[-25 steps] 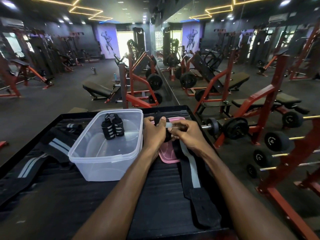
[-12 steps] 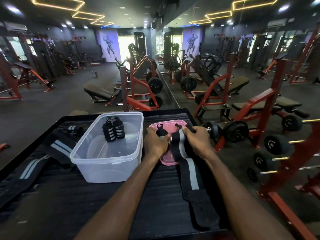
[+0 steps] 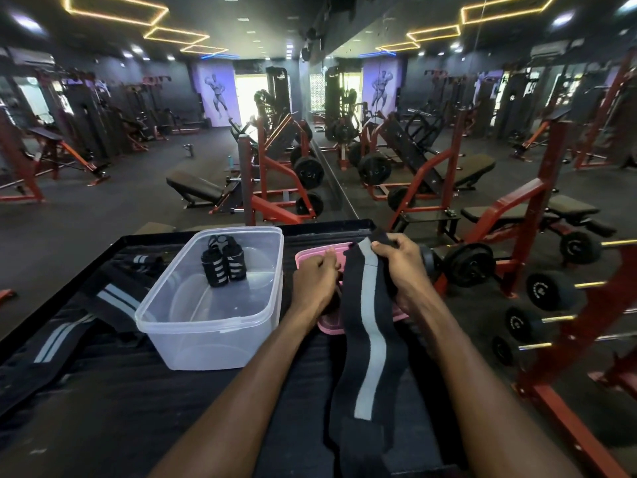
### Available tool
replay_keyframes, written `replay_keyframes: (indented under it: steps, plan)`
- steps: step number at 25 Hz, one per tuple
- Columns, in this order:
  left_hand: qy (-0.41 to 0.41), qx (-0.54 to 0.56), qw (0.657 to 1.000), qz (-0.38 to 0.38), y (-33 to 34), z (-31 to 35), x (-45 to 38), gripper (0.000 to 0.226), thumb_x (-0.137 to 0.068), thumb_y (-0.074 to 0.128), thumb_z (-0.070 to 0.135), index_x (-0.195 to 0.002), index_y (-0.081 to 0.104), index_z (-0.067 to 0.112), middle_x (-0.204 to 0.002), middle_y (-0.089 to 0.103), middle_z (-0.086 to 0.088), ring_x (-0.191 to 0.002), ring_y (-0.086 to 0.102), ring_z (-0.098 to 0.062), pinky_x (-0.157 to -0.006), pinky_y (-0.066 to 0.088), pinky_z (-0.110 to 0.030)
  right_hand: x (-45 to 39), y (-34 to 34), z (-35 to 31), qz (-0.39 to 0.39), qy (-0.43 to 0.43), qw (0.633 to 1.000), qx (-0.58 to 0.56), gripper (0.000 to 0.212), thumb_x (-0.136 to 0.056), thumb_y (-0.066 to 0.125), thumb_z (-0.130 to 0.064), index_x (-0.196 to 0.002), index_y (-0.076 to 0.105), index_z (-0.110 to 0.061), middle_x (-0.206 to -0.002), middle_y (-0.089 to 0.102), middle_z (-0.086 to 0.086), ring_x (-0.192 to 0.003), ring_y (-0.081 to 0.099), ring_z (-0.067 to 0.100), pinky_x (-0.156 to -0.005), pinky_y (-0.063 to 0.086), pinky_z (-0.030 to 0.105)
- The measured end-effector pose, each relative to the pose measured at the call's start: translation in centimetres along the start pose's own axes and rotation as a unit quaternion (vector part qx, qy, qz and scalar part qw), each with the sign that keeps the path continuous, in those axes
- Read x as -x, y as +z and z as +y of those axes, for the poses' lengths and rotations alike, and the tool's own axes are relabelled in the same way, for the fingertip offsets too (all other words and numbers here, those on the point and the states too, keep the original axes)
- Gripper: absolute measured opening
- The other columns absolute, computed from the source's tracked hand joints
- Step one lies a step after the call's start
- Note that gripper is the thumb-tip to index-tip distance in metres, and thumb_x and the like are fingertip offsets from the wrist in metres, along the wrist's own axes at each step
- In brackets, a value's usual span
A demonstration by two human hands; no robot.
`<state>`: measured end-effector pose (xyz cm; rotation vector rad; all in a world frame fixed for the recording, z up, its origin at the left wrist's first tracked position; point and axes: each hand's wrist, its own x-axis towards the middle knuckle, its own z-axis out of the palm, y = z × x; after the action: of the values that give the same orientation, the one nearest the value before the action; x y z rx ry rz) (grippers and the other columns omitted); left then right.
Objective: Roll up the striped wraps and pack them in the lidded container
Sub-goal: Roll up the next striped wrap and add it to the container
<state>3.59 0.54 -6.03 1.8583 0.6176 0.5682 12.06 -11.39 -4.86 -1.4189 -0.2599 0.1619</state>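
Note:
A black wrap with a grey stripe (image 3: 369,326) runs from the far side of the table toward me, draped over the pink lid (image 3: 310,258). My right hand (image 3: 401,267) pinches the wrap's far end. My left hand (image 3: 315,282) is closed beside the wrap's left edge, over the lid; what it grips is hidden. The clear plastic container (image 3: 193,326) stands open to the left, with two rolled striped wraps (image 3: 224,262) standing inside near its far wall. More unrolled striped wraps (image 3: 79,319) lie on the table's left side.
The black table (image 3: 113,408) has a raised rim at its far and left edges. Red weight benches and a barbell with plates (image 3: 468,263) stand just past the table on the right. A dumbbell rack (image 3: 548,291) lines the right side.
The rolled end has come undone: the wrap went from bunched between both hands to stretched out flat. My right hand lifted its far end up and away; my left hand dropped onto the lid.

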Motion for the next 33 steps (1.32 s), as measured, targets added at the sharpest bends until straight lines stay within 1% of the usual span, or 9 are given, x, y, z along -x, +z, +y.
replay_keyframes:
  steps: [2, 5, 10, 14, 17, 19, 23, 27, 33]
  plan:
    - [-0.077, 0.165, 0.981, -0.065, -0.1, 0.9, 0.2, 0.04, -0.099, 0.05, 0.043, -0.083, 0.074, 0.016, -0.084, 0.076, -0.004, -0.079, 0.071, -0.022, -0.078, 0.054, -0.034, 0.8, 0.4, -0.5, -0.06, 0.038, 0.997, -0.038, 0.014, -0.087, 0.059, 0.003, -0.09, 0.063, -0.01, -0.084, 0.072, 0.012, -0.072, 0.068, 0.022, -0.07, 0.056, 0.034]
    - [-0.106, 0.314, 0.941, -0.062, -0.1, 1.2, 0.3, 0.016, -0.091, 0.063, 0.01, -0.081, 0.075, 0.013, -0.085, 0.078, -0.01, -0.08, 0.073, -0.022, -0.083, 0.058, -0.037, 1.3, 0.4, -0.8, -0.108, 0.065, 0.991, -0.05, 0.019, -0.083, 0.053, 0.008, -0.084, 0.06, -0.01, -0.071, 0.068, 0.007, -0.061, 0.065, 0.017, -0.056, 0.053, 0.027]
    - [-0.058, 0.228, 0.971, -0.035, -0.2, 0.9, 0.0, 0.031, -0.079, 0.065, -0.011, -0.098, 0.066, 0.013, -0.107, 0.073, -0.014, -0.099, 0.071, -0.026, -0.091, 0.057, -0.036, 0.5, 0.4, 0.4, -0.056, 0.041, 0.997, 0.04, 0.008, -0.091, 0.065, -0.019, -0.09, 0.063, -0.012, -0.08, 0.07, 0.003, -0.068, 0.065, 0.016, -0.057, 0.05, 0.029]
    - [-0.049, 0.218, 0.972, -0.072, 0.2, 1.1, 0.5, 0.027, -0.078, 0.068, -0.007, -0.094, 0.065, 0.015, -0.102, 0.073, -0.014, -0.094, 0.069, -0.025, -0.091, 0.055, -0.037, 0.0, -0.1, 0.7, 0.008, 0.005, 1.0, 0.027, 0.005, -0.092, 0.063, -0.011, -0.094, 0.067, -0.009, -0.094, 0.075, 0.014, -0.08, 0.071, 0.023, -0.077, 0.057, 0.038]
    - [-0.069, 0.271, 0.953, -0.118, 0.0, 1.4, 0.8, 0.02, -0.085, 0.073, 0.013, -0.067, 0.069, 0.021, -0.077, 0.073, -0.003, -0.076, 0.068, -0.019, -0.072, 0.054, -0.031, 0.3, -0.1, 0.3, -0.036, 0.042, 0.998, -0.019, 0.014, -0.089, 0.057, 0.002, -0.095, 0.068, -0.005, -0.09, 0.075, 0.015, -0.076, 0.07, 0.024, -0.073, 0.058, 0.034]
    - [-0.06, 0.277, 0.954, -0.095, -0.1, 1.3, 0.5, 0.02, -0.089, 0.072, 0.018, -0.07, 0.073, 0.021, -0.074, 0.075, 0.003, -0.071, 0.07, -0.011, -0.067, 0.057, -0.026, 1.0, 0.2, -0.3, -0.094, 0.067, 0.992, -0.048, 0.019, -0.087, 0.054, 0.008, -0.092, 0.069, -0.003, -0.081, 0.075, 0.013, -0.07, 0.071, 0.022, -0.064, 0.059, 0.028]
    - [-0.028, 0.239, 0.969, -0.045, -0.3, 0.8, -0.3, 0.018, -0.09, 0.071, 0.019, -0.074, 0.078, 0.019, -0.094, 0.078, -0.011, -0.092, 0.071, -0.024, -0.092, 0.055, -0.041, 1.5, 0.7, -0.3, -0.152, 0.078, 0.982, -0.076, 0.02, -0.086, 0.056, 0.009, -0.092, 0.072, -0.002, -0.081, 0.076, 0.011, -0.074, 0.073, 0.022, -0.065, 0.058, 0.027]
    - [-0.03, 0.207, 0.977, -0.044, -0.7, 0.4, -0.4, 0.013, -0.086, 0.076, 0.025, -0.076, 0.078, 0.017, -0.089, 0.078, -0.009, -0.089, 0.071, -0.025, -0.089, 0.056, -0.041, 0.9, 0.4, 0.2, -0.115, 0.011, 0.991, -0.064, 0.012, -0.087, 0.071, -0.009, -0.096, 0.07, -0.002, -0.08, 0.074, 0.007, -0.074, 0.07, 0.017, -0.071, 0.056, 0.03]
    - [-0.045, 0.234, 0.97, -0.057, -1.1, 0.7, -0.2, 0.027, -0.078, 0.083, 0.025, -0.095, 0.074, 0.005, -0.096, 0.077, -0.017, -0.089, 0.073, -0.028, -0.091, 0.057, -0.049, 0.9, 0.3, 0.4, -0.099, -0.041, 0.993, -0.057, 0.013, -0.086, 0.068, 0.004, -0.08, 0.068, -0.008, -0.074, 0.071, 0.007, -0.071, 0.067, 0.016, -0.069, 0.054, 0.029]
